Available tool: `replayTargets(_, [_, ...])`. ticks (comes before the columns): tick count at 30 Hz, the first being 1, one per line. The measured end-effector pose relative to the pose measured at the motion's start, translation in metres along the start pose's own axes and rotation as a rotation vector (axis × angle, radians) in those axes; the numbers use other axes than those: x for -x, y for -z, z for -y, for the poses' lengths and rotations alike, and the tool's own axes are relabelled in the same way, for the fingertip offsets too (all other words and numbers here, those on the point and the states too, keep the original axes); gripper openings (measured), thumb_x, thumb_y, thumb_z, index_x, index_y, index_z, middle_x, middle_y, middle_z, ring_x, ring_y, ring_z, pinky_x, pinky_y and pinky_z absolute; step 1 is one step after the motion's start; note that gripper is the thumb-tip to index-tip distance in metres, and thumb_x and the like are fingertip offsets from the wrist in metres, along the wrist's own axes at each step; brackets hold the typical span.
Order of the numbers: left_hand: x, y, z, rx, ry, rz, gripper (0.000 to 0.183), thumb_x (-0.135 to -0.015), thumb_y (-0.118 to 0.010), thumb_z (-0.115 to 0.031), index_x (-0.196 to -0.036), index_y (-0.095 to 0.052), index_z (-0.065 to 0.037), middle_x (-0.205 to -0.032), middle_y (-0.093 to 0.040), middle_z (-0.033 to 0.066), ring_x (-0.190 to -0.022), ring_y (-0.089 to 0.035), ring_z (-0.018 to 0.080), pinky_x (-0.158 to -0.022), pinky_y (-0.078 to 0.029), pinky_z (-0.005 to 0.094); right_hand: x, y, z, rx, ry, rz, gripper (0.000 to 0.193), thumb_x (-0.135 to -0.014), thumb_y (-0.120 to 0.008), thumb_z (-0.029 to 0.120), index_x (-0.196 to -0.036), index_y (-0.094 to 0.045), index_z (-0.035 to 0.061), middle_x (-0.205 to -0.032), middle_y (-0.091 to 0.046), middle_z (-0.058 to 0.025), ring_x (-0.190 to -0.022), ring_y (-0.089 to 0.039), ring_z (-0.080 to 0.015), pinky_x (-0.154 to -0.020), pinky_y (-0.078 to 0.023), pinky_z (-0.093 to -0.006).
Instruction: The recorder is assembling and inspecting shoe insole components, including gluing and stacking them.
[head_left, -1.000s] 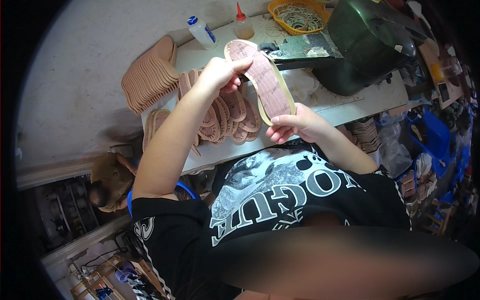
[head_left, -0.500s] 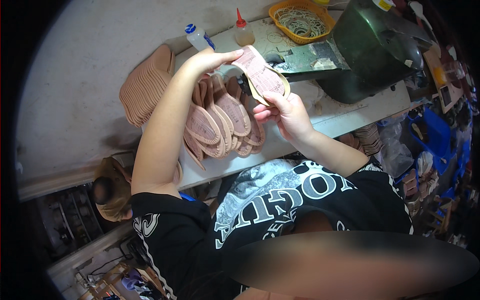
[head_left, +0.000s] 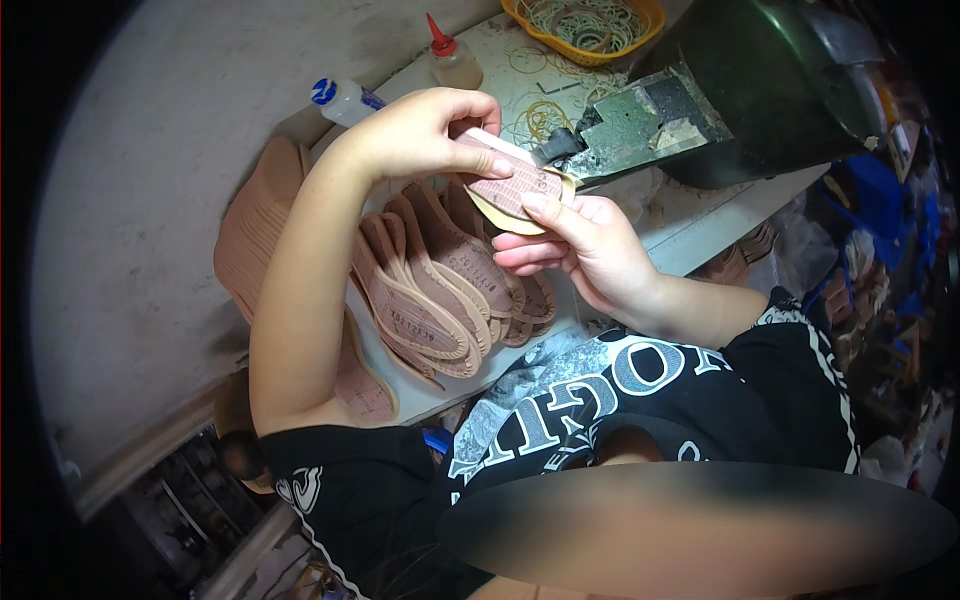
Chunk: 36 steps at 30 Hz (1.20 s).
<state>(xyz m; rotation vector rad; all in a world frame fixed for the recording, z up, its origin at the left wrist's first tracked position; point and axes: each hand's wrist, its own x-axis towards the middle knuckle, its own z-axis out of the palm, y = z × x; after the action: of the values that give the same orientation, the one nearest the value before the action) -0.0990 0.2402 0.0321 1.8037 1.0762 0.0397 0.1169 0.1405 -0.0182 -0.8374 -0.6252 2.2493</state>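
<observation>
Between my two hands is an insole (head_left: 522,190), with a pinkish printed board face and a loose-looking cream layer along its rim. My left hand (head_left: 435,135) grips its far end, the thumb pressed flat on the printed face. At the wide near end, my right hand (head_left: 595,245) pinches the edge between thumb and fingers. Just beyond that edge is a dark fitting (head_left: 558,147) on the arm of a green machine (head_left: 655,125); I cannot tell whether the insole touches it. Below my left wrist lies a heap of similar pink insoles (head_left: 425,305) with pleated rims.
A tall stack of insoles (head_left: 262,230) stands against the wall at left. Behind my hands are a white bottle with a blue cap (head_left: 345,100), a red-nozzled bottle (head_left: 455,65) and a yellow basket (head_left: 645,22) of rubber bands. Blue items (head_left: 870,205) sit at far right.
My left hand has slid down over the insole, its thumb now nearer my right hand. The insole lies more slanted, its wide end further right. The whole view has shifted.
</observation>
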Motion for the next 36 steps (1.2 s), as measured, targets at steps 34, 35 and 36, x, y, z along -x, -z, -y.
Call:
replayTargets(34, [0.041,-0.091,-0.049,0.548,0.451,-0.334,0.033,-0.093,-0.061,-0.034,-0.087,-0.065,-0.002,-0.070,-0.065,0.0039,-0.052,-0.057,0.0086,-0.049,-0.045,0.0220,-0.005,0.013,0.031,0.295,-0.113,0.048,0.023,-0.091,-0.060,0.029,-0.097,-0.064,0.0071,-0.085,-0.069,-0.0069,-0.071,-0.066,-0.0108,-0.066,-0.053,-0.0239])
replayTargets(35, [0.042,-0.091,-0.050,0.541,0.463,-0.298,0.035,-0.093,-0.061,-0.035,-0.083,-0.064,-0.002,-0.065,-0.064,0.0047,-0.046,-0.055,0.0098,-0.044,-0.043,0.0215,-0.007,0.019,0.030,0.294,-0.114,0.052,0.023,-0.091,-0.060,0.029,-0.097,-0.064,0.0071,-0.085,-0.069,-0.0069,-0.071,-0.066,-0.0108,-0.066,-0.053,-0.0239])
replayTargets(36, [0.039,-0.097,-0.052,0.539,0.468,-0.386,0.039,-0.092,-0.060,-0.038,-0.076,-0.062,-0.003,-0.057,-0.060,0.0061,-0.038,-0.051,0.0112,-0.037,-0.039,0.0212,-0.013,0.029,0.030,0.298,-0.120,0.111,0.022,-0.090,-0.061,0.028,-0.096,-0.064,0.0066,-0.083,-0.067,-0.0054,-0.071,-0.064,-0.0106,-0.067,-0.052,-0.0242])
